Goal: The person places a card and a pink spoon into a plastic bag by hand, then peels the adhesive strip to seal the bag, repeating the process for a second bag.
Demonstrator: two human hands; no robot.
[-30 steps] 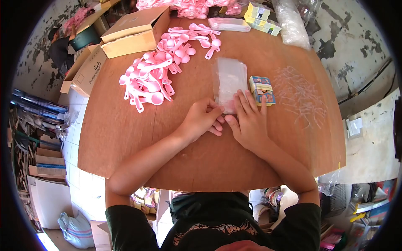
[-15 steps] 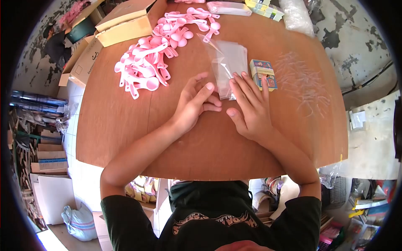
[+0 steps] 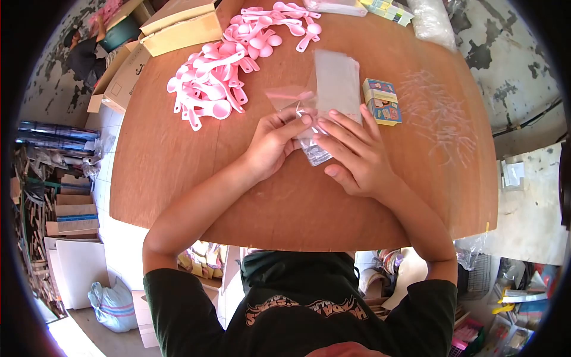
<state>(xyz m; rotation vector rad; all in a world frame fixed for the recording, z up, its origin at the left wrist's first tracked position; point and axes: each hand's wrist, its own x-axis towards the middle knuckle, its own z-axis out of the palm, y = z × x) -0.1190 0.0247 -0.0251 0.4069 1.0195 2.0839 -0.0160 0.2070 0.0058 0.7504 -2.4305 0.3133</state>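
Note:
My left hand (image 3: 270, 143) pinches a clear plastic bag (image 3: 316, 156) between thumb and fingers, with the bag slanting across the near end of a stack of clear plastic bags (image 3: 338, 77). The fingers of my right hand (image 3: 360, 156) are stretched out and apart, lying over the near right part of the stack and beside the held bag. Just right of the stack is a banded bundle of small printed cards (image 3: 382, 102). Pink plastic scoops (image 3: 208, 83) lie in a heap to the left of the stack.
Thin clear strands (image 3: 437, 113) are scattered at the table's right. A cardboard box (image 3: 181, 30) stands at the back left, and plastic-wrapped packs (image 3: 336, 7) and a white roll (image 3: 432, 24) lie along the back edge. A person (image 3: 86, 59) is at the far left.
My left hand has closed on a bag and drawn it left and toward me off the stack. My right hand has shifted slightly, fingers still stretched.

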